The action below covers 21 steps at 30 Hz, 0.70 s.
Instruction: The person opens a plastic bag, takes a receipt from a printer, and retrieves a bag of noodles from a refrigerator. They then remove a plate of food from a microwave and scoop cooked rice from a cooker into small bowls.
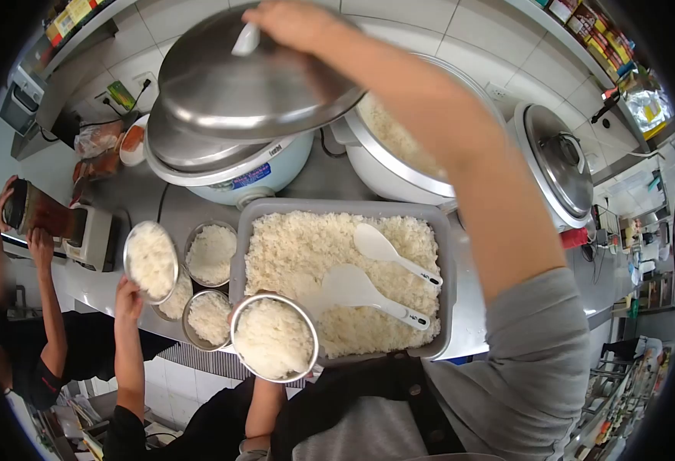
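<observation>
My right hand (280, 21) reaches up and grips the knob of a large metal pot lid (264, 96). The lid is tilted above the rice cooker on the left (276, 165), which has a lid of its own beneath. Low in front of me, my left hand (236, 311) supports a metal bowl of rice (273, 338), mostly hidden under it. The bowl overlaps the front left corner of a grey tub (446, 292) full of cooked rice. Two white rice paddles, a smaller one (376, 244) and a larger one (360, 288), rest on that rice.
An uncovered cooker with rice (399, 134) stands behind the tub; a lidded one (556, 157) is farther right. A co-worker's hand (128, 298) holds another rice bowl (151, 261) above several filled bowls (210, 253). At far left, another person's hands hold a blender (53, 215).
</observation>
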Tool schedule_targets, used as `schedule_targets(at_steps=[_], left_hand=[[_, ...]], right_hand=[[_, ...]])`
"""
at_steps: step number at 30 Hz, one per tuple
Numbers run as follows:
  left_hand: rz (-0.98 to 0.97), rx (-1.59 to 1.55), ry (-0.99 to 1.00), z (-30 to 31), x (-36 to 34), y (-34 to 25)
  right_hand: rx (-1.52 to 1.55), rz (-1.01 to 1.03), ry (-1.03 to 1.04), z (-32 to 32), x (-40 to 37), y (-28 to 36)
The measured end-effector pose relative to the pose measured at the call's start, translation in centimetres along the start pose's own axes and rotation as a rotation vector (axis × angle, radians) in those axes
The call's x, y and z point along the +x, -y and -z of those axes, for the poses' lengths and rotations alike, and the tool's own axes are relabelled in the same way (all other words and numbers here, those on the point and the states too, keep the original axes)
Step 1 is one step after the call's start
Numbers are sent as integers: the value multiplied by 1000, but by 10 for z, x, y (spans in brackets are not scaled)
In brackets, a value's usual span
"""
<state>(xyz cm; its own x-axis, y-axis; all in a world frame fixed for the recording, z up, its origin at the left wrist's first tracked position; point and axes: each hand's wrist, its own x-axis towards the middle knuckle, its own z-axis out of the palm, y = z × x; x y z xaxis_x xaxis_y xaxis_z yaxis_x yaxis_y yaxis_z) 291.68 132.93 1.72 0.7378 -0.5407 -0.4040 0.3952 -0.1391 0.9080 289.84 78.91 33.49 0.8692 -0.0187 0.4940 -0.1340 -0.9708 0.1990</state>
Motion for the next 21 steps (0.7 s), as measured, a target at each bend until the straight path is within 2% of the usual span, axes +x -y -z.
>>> schedule_targets(at_steps=[1,2,4,6,8,11,15,21], left_hand=[[-18,0,7,-17,-21,12],[-31,0,25,-31,-36,19],[-63,-4,60,-55,-60,28],[-93,-8,90,-72,-73,29],[-131,-7,115,-82,-78,27],[-195,8,145,-96,-73,17],[-276,25,196,-116,-69,8],[-358,72,308,-139,-64,-5]], right_hand=[[-89,-9,-36,30,-10,-12],[272,-319,-143,53,-31,-15],[257,-377,145,96,-74,-42],[-185,-64,-60,85,-141,-89],[-206,-270,24,93,-206,-93],[-278,-351,145,80,-282,-106],[-328,-417,230,68,-315,-94],[-335,-465,241,54,-314,-99]])
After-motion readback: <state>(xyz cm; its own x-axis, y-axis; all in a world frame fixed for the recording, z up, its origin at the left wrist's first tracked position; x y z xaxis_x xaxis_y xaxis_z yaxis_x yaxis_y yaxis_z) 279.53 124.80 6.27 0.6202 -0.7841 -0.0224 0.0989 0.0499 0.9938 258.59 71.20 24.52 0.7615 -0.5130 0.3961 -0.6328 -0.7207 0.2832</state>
